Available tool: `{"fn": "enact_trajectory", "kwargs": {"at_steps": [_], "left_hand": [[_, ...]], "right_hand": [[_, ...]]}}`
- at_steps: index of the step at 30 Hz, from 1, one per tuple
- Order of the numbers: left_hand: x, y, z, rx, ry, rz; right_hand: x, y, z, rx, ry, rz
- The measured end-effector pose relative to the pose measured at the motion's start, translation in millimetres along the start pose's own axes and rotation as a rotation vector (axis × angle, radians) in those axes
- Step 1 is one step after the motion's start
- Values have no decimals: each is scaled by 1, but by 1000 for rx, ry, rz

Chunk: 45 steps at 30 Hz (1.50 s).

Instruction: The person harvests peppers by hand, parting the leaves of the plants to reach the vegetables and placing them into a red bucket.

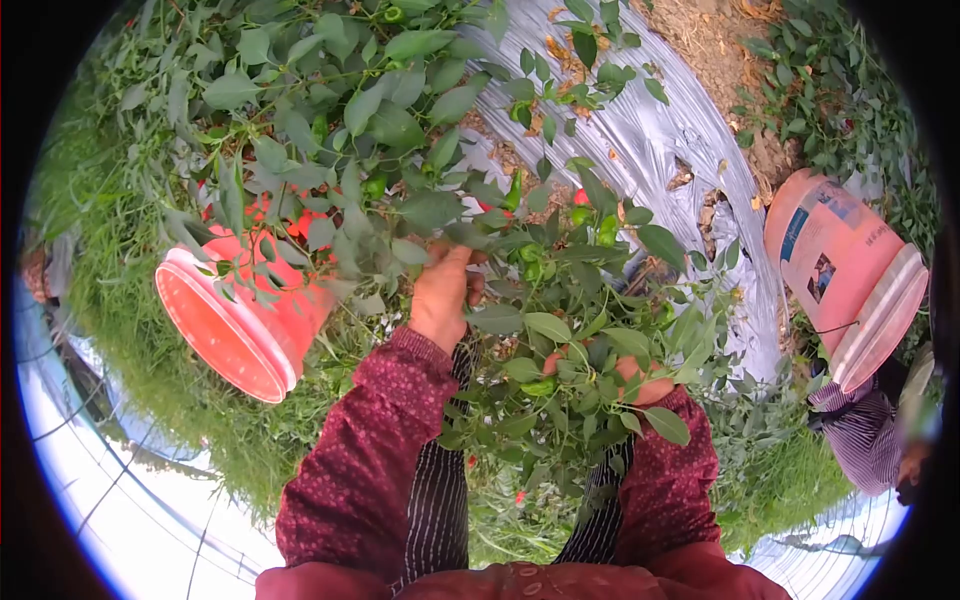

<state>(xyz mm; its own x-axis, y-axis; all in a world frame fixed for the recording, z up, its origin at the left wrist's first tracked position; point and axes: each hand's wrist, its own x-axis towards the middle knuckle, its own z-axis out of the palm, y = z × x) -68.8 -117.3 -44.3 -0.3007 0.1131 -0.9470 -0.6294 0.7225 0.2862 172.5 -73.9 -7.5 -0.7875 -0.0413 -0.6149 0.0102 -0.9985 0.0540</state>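
My left hand (440, 298) reaches into a pepper plant with its fingers curled among the leaves. Leaves cover the fingertips, so anything they grip is hidden. My right hand (642, 382) is lower on the same side, behind foliage (590, 345), and most of its fingers are covered. A pale green pepper (540, 386) hangs just left of the right hand. More green peppers (607, 230) and a small red pepper (581, 197) show higher up between the stems.
A red bucket (318, 312) with a white rim is at the left, partly behind leaves. Another labelled pink bucket (835, 255) is at the right, near a person in striped clothing (862, 430). Silvery plastic mulch (650, 120) runs between the plant rows beside bare soil (705, 35).
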Motion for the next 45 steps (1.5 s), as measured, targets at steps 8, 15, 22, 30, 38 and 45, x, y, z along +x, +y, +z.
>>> {"fn": "enact_trajectory", "kwargs": {"at_steps": [8, 15, 22, 30, 38, 45], "left_hand": [[-3, 13, 2, -188, 117, 114], [-38, 24, -57, 385, 37, 195], [-31, 20, -69, 616, -133, 742], [-3, 19, -64, 571, -139, 599], [-40, 38, -59, 197, -203, 214], [-26, 19, -77, 78, -174, 319]], "right_hand": [[3, 14, -25, -70, -145, -133], [2, 4, -23, -144, -107, -154], [7, 13, -33, 96, -71, -100], [5, 7, -33, 44, -72, -44], [-1, -3, -27, 455, -101, -35], [1, 3, -42, 783, -151, -21]]}}
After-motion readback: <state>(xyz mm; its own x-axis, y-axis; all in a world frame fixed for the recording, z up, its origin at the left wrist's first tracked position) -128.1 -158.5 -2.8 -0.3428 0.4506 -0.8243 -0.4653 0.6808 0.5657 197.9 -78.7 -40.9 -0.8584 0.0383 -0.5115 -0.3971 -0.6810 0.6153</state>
